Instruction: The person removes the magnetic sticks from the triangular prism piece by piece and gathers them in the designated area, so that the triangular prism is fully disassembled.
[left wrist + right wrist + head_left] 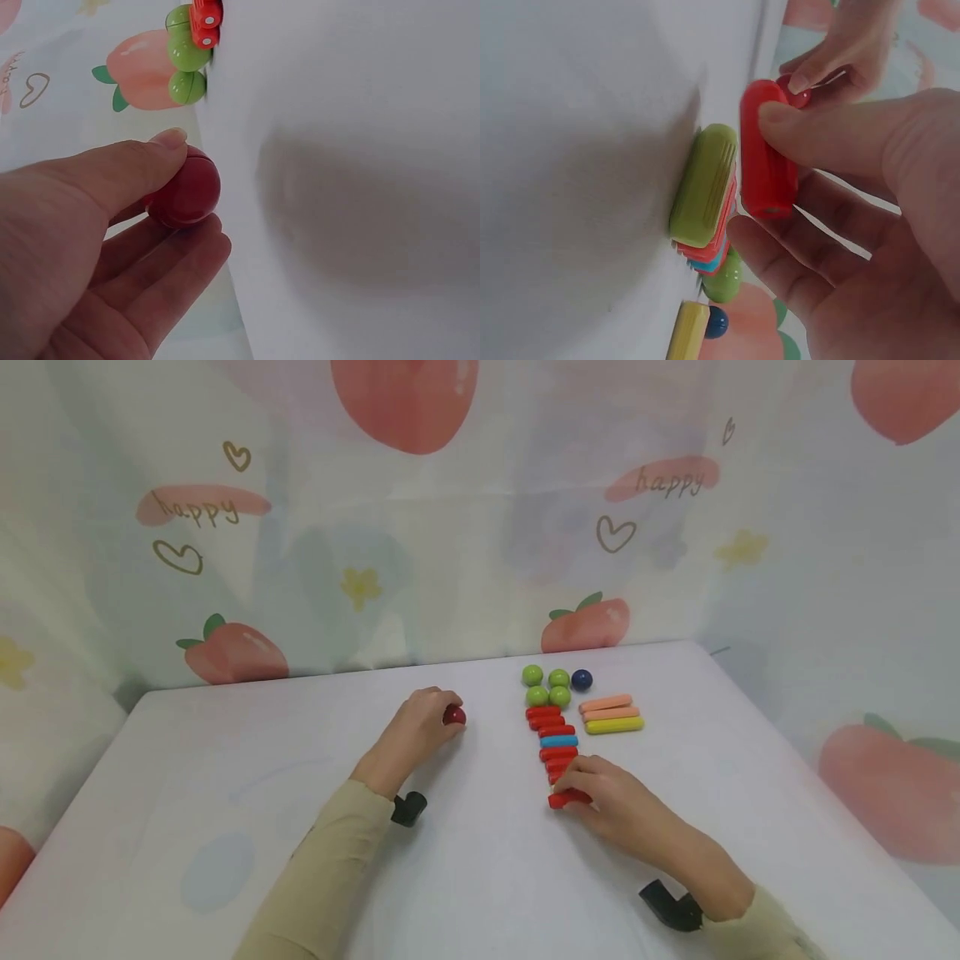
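Observation:
My left hand (416, 731) pinches a dark red ball (189, 191) between thumb and fingers, off the table in the left wrist view. My right hand (611, 797) grips a red rounded bar (765, 150) by thumb and fingers, at the near end of a row of bars. Most of that row is red bars (558, 754), with one blue bar (558, 741) among them. A green bar (705, 187) lies at its near end in the right wrist view; the hand hides it in the head view. Several green balls (537, 696) sit at the far end.
Right of the green balls is a dark blue ball (582, 680). Two peach bars (606, 702) and a yellow bar (614, 725) lie right of the row. A printed cloth (450, 552) hangs behind the white table (225, 760).

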`<state>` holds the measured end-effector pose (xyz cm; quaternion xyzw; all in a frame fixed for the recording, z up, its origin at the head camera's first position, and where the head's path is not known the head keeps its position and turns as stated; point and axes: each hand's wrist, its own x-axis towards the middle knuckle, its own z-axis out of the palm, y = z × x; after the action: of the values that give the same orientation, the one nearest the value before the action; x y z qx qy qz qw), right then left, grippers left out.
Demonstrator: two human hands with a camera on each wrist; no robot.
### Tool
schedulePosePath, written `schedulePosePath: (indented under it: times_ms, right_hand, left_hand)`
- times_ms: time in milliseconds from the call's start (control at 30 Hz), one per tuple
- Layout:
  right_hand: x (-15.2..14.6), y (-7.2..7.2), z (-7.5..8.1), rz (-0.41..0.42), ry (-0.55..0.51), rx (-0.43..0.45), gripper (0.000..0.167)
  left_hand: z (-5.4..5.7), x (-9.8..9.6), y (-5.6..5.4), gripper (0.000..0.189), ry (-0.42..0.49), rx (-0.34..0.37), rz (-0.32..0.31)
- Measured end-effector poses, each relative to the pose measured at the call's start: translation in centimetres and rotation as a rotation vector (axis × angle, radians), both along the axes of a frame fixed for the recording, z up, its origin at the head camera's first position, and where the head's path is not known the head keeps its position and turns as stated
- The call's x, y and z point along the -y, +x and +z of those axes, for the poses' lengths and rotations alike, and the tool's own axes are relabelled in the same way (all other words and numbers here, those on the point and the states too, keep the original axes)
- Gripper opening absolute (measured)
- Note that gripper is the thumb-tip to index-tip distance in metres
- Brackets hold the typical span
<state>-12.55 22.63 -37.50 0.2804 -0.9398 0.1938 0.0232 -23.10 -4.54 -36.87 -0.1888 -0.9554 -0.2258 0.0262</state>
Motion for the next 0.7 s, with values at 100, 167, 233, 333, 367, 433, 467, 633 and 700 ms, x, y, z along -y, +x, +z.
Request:
schedulePosePath:
  times_ms: [100, 167, 233, 333, 367, 433, 467, 633, 700]
  right_hand:
    - [-0.2, -0.2, -0.1, 0.023, 0.01, 0.009, 0.023]
    - [-0.2, -0.4, 0.0, 0.029, 0.018, 0.028, 0.022]
    - [-0.4, -0.6, 0.0, 0.022, 0.031, 0.056, 0.021]
    - [-0.7, -0.8, 0.2, -0.002, 0.051, 0.102, 0.02]
    - [-0.8, -0.8, 0.2, -0.008, 0.055, 0.114, 0.019]
    - [-0.9, -0.9, 0.3, -0.015, 0.057, 0.133, 0.02]
    - [-1.0, -0.9, 0.3, -0.015, 0.056, 0.142, 0.02]
    - [-1.0, -1.1, 0.3, -0.009, 0.057, 0.158, 0.02]
    - [-1.0, -1.1, 0.2, -0.014, 0.062, 0.156, 0.02]
  left_hand:
    - [0.0, -0.4, -0.7, 0.031, -0.002, 0.003, -0.003]
    - [0.0, -0.7, -1.2, 0.031, -0.005, 0.014, 0.001]
    - [0.1, -1.1, -1.6, 0.031, -0.007, 0.016, 0.002]
    - [0.0, -1.9, -2.1, 0.032, 0.0, 0.012, 0.002]
    - [0.0, -2.2, -2.3, 0.032, 0.005, 0.008, 0.002]
    - [-0.2, -2.7, -2.5, 0.032, 0.02, 0.009, 0.006]
    - [-0.3, -3.0, -2.6, 0.033, 0.025, 0.011, 0.01]
    - [-0.9, -4.1, -3.2, 0.033, 0.037, 0.039, 0.033]
    - [-1.0, -4.5, -3.4, 0.033, 0.036, 0.043, 0.034]
